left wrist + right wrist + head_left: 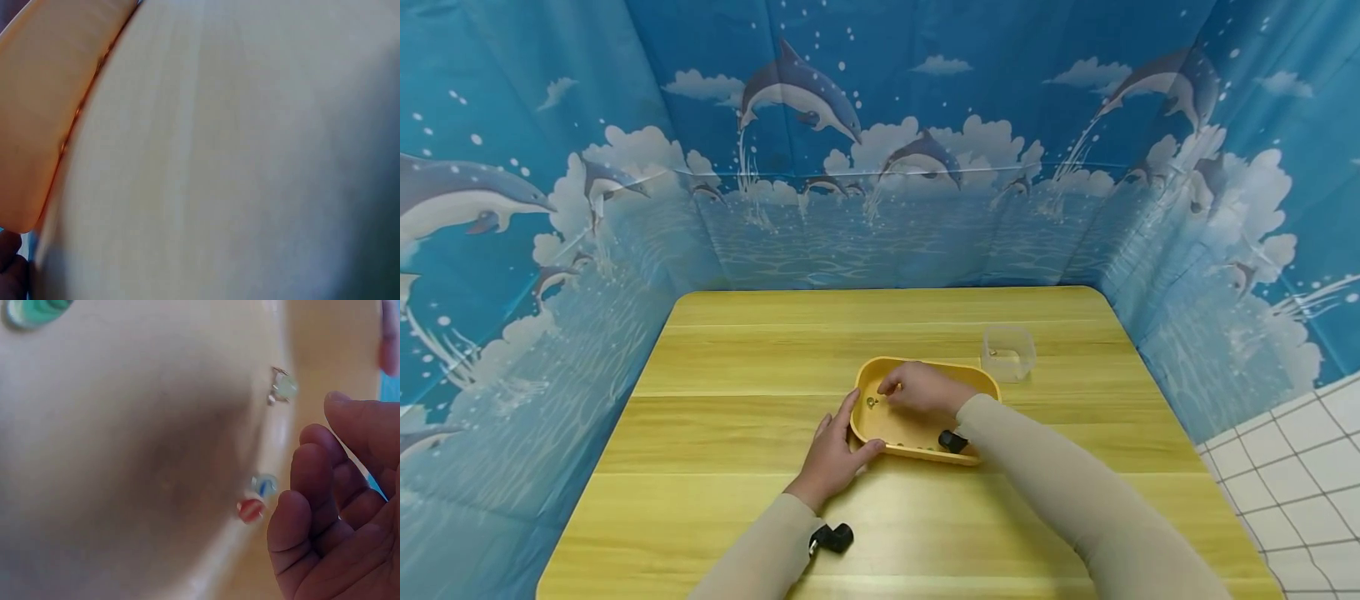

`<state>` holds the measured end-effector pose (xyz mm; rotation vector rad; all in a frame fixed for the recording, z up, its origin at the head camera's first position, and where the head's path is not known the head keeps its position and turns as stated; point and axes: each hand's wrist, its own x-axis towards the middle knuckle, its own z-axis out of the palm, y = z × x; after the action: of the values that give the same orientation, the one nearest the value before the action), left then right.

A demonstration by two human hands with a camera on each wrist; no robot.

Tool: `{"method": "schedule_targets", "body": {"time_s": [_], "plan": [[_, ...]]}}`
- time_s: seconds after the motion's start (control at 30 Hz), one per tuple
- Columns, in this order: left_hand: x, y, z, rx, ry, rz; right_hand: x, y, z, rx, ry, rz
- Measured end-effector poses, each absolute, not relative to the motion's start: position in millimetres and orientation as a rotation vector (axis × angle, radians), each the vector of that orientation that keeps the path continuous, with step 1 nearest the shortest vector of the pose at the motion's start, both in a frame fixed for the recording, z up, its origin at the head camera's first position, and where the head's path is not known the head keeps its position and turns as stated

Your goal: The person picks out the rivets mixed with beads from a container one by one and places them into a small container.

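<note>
A shallow yellow tray (917, 427) stands on the table, with small shiny beads lying inside. My left hand (833, 458) rests against the tray's near left corner, its thumb along the front rim and its fingers along the left side. Inside the tray, my right hand (925, 388) hovers near a few small pieces (871, 402). In the right wrist view its fingers bend loosely, thumb apart, with nothing visible between them. A pale green bead (285, 386), a blue-and-clear bead (265, 485) and a red bead (250, 510) lie along the tray's edge; a green bead (39, 311) is farther off.
A clear plastic box (1009, 353) stands beyond the tray's far right corner, with a tiny gold-coloured piece in it. The wooden table (730, 433) extends around both. Dolphin-print curtains (895, 233) border its back and sides.
</note>
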<state>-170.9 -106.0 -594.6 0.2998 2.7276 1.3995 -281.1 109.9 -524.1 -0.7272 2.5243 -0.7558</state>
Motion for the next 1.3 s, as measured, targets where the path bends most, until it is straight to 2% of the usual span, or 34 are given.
{"method": "schedule_targets", "body": {"time_s": [0.73, 1.3], "plan": [[-170.9, -105.1, -595.1, 0.318, 2.733, 1.389, -286.2, 90.1, -564.7, -0.821, 2.656, -0.671], [-170.0, -105.3, -594.1, 0.345, 2.730, 1.406, -282.1, 90.4, -565.5, -0.767, 2.655, -0.714]]}}
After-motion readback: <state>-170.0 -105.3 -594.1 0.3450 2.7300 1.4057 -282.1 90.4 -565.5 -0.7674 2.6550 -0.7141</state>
